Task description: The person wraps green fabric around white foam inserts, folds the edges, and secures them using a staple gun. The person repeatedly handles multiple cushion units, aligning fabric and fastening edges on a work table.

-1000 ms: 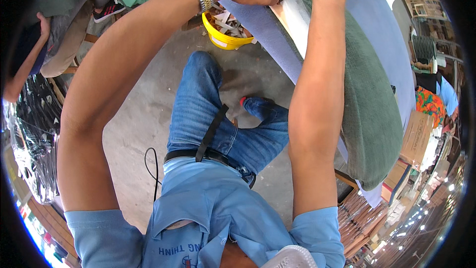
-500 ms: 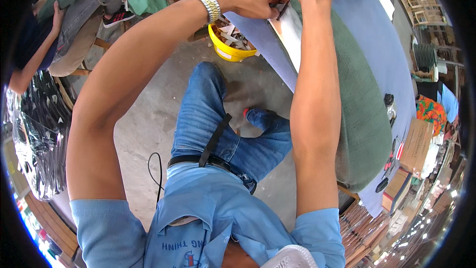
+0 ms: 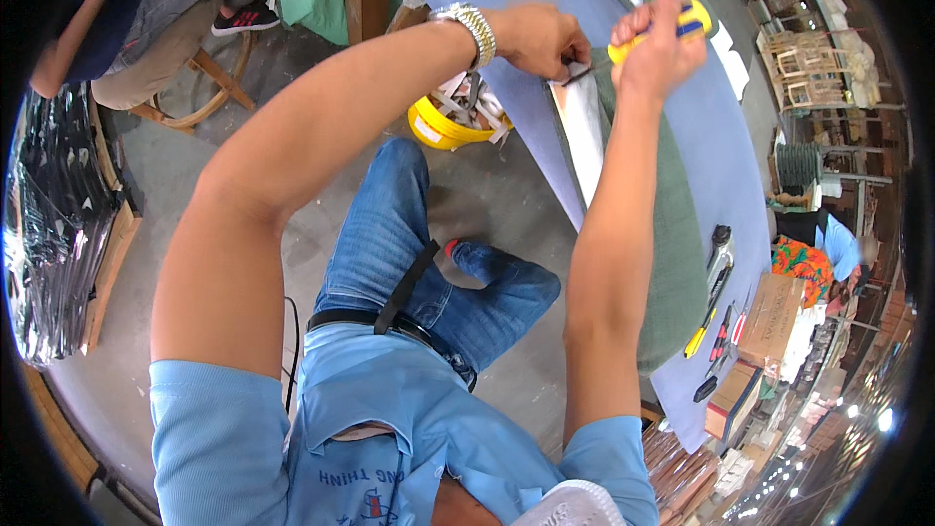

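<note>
My right hand is wrapped round the yellow-and-blue handle of a screwdriver. Its thin shaft points left, toward the fingertips of my left hand. Those fingers are closed in a pinch, slightly blurred, at a small dark piece that I cannot make out. Both hands are over the near edge of a green upholstered piece, where a white strip runs along the side. The upholstered piece lies on a table covered in blue cloth.
A yellow tub of scraps stands on the floor by the table. Pliers and other hand tools lie on the table's right side, near a cardboard box. At the left, a person sits near plastic-wrapped dark stock.
My right hand has turned, so the screwdriver's yellow handle now shows. The whole view has shifted, and both hands appear lower and farther right in it. My left hand stays at the strip's end.
</note>
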A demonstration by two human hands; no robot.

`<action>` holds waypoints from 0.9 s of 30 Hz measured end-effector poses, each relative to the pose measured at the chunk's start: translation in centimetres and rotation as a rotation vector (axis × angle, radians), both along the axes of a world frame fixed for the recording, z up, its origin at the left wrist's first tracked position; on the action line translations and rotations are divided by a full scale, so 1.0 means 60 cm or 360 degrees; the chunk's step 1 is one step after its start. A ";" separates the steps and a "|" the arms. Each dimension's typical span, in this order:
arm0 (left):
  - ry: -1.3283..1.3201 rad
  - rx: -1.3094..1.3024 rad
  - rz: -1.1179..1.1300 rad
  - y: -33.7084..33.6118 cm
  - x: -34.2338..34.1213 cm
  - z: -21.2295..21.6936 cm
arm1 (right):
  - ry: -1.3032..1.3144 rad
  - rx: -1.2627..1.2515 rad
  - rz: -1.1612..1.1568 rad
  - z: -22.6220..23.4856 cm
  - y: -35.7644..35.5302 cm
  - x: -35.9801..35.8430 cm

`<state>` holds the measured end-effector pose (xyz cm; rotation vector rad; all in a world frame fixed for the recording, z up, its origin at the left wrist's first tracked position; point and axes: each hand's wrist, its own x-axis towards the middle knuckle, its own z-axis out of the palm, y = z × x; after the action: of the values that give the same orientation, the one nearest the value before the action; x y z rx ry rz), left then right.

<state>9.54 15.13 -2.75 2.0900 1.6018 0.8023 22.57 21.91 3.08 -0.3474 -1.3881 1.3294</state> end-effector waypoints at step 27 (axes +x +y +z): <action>-0.1480 0.0178 0.1109 -0.254 0.239 -0.103 | -0.2620 0.0378 -0.1470 -0.125 0.174 0.971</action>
<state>23.86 -0.12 -8.95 0.8543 1.6681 1.7694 80.82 32.32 -4.42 -1.8943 -2.1149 -0.1649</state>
